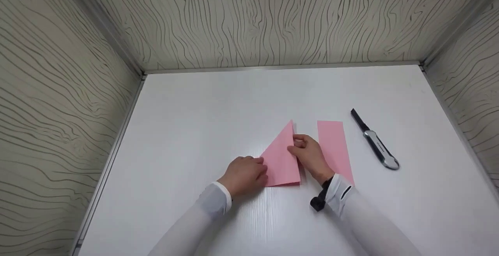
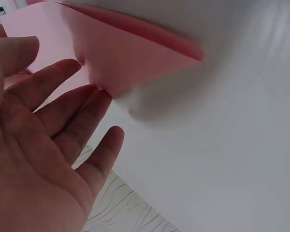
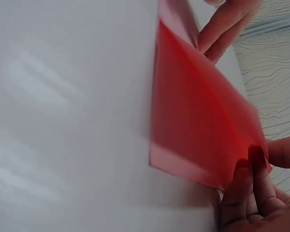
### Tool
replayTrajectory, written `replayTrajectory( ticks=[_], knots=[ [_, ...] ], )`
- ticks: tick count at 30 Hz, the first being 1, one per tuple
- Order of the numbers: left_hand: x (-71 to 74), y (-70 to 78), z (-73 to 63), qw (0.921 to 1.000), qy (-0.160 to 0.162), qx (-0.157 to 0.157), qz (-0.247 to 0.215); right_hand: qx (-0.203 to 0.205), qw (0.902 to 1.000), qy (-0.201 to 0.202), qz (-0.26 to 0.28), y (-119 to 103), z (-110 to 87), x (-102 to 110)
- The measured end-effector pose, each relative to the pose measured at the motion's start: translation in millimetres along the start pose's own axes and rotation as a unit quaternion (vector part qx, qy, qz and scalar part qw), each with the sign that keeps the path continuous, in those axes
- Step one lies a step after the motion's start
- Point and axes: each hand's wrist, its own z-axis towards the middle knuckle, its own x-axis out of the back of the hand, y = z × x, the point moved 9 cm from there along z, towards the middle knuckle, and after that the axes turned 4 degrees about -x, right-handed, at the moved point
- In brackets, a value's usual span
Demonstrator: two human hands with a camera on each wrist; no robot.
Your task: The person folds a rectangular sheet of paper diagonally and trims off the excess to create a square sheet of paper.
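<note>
A folded sheet of pink paper (image 1: 280, 162) lies on the white table, with a slanted left edge, a point at the top and layers parted at the bottom. My right hand (image 1: 312, 156) pinches its right edge between thumb and fingers. In the right wrist view the paper (image 3: 193, 111) bows open between its layers, the fingertips (image 3: 241, 169) at its lower corner. At the left edge, my left hand (image 1: 245, 174) touches the paper with its fingers. The left wrist view shows those fingers (image 2: 94, 113) spread and loosely extended, tips against the sheet.
A narrow pink paper strip (image 1: 334, 143) lies to the right, partly under my right wrist. Farther right is a utility knife (image 1: 376, 143) with a silver and black handle. Wood-patterned panels (image 1: 249, 22) border the white table (image 1: 187, 104) at the back and sides.
</note>
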Motion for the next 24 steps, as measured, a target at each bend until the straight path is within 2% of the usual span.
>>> replayTrajectory(
  ticks=[2, 3, 4, 6, 8, 10, 13, 16, 20, 22, 24],
  knots=[
    [1.9, -6.9, -1.4, 0.9963, 0.010, 0.021, -0.083, -0.010, 0.9994, -0.010, 0.032, -1, -1.5, 0],
    [2.3, -11.0, -2.5, 0.9905, 0.014, 0.038, -0.132, -0.013, 0.9988, -0.015, 0.046, -2, -2.6, 0],
    [2.9, -15.1, -3.7, 0.9821, 0.018, 0.057, -0.179, -0.013, 0.9982, -0.017, 0.056, -4, -3.8, 1],
    [4.2, -21.5, -5.7, 0.9591, 0.025, 0.087, -0.268, -0.010, 0.9973, -0.018, 0.071, -8, -6.9, 3],
    [5.9, -24.4, -6.1, 0.9308, 0.031, 0.103, -0.349, 0.001, 0.9957, -0.019, 0.091, -15, -10.6, 5],
    [6.2, -24.6, -6.0, 0.8985, 0.027, 0.108, -0.425, 0.012, 0.9933, -0.020, 0.113, -22, -14.9, 7],
    [2.0, -22.7, -7.5, 0.8459, -0.003, 0.118, -0.520, 0.025, 0.9850, -0.038, 0.167, -31, -21.8, 7],
    [-4.4, -19.6, -8.8, 0.7935, -0.037, 0.126, -0.594, 0.041, 0.9743, -0.063, 0.213, -39, -27.2, 6],
    [-8.0, -13.4, -6.9, 0.7314, -0.061, 0.117, -0.669, 0.069, 0.9632, -0.085, 0.245, -48, -31.5, 7],
    [-9.2, -10.8, -6.3, 0.7059, -0.071, 0.119, -0.695, 0.078, 0.9596, -0.095, 0.253, -50, -33.0, 8],
    [-12.0, -9.9, -6.9, 0.6853, -0.083, 0.132, -0.711, 0.085, 0.9556, -0.107, 0.261, -51, -33.8, 10]
  ],
)
